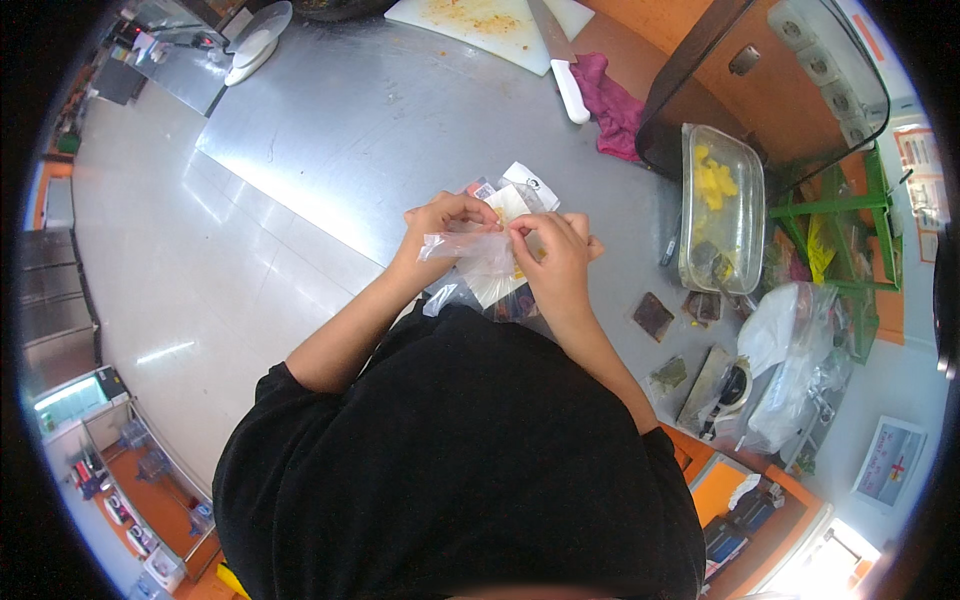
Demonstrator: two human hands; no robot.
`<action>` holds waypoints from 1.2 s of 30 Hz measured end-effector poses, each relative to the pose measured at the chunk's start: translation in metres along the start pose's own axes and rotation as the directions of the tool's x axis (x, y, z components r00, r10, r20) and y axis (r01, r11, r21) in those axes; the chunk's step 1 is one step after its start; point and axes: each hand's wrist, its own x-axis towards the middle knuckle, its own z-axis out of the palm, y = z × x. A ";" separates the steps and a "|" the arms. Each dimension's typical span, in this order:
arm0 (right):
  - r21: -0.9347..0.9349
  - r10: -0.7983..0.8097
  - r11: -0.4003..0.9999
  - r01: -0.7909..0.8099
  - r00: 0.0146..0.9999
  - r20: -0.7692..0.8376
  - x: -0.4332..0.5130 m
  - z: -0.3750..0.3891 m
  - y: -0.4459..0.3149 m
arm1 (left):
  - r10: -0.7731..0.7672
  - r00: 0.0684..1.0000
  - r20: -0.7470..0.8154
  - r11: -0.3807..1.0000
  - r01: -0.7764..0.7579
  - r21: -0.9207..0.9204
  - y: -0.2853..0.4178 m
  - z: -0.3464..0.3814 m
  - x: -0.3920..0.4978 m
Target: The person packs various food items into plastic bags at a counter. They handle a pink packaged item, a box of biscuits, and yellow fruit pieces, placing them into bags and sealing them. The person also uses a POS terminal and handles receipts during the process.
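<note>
Close in front of my body, both hands pinch a clear plastic bag (480,255). My left hand (446,221) has thumb and fingertips drawn together at the bag's upper edge. My right hand (559,244) pinches close beside it, thumb against forefinger, with the fingertips almost meeting the left ones. Under and around the bag lie pale paper (507,199) and a white printed packet (531,184). The bag's contents are mostly hidden by the hands and the crumpled film.
A steel table (322,127) carries a white cutting board (480,30), a white-handled knife (571,90) and a magenta cloth (606,105). To the right stand a clear container (722,225) with yellow pieces, small dark packets (652,316), a tape dispenser (724,390) and plastic bags (787,367).
</note>
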 end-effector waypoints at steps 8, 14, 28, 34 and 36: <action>0.012 -0.028 1.000 0.028 0.999 -0.029 0.001 0.000 0.002 | 0.053 0.999 0.004 0.998 -0.053 -0.038 0.003 -0.001 -0.002; -0.002 -0.022 1.000 0.022 0.998 -0.062 0.000 0.002 0.002 | 0.042 0.999 -0.008 0.999 -0.042 -0.015 0.000 0.002 -0.003; -0.006 -0.127 0.992 0.127 0.990 -0.058 0.002 0.002 0.005 | 0.110 0.994 0.001 0.982 -0.109 0.153 0.005 0.000 -0.005; 0.164 -0.051 0.985 0.043 0.998 0.045 0.005 0.007 0.016 | 0.431 0.898 -0.090 0.795 -0.330 0.509 0.003 0.007 0.002; 0.229 -0.028 0.974 0.003 0.994 0.109 0.008 0.007 0.020 | 0.462 0.879 -0.114 0.777 -0.340 0.531 0.000 0.009 0.005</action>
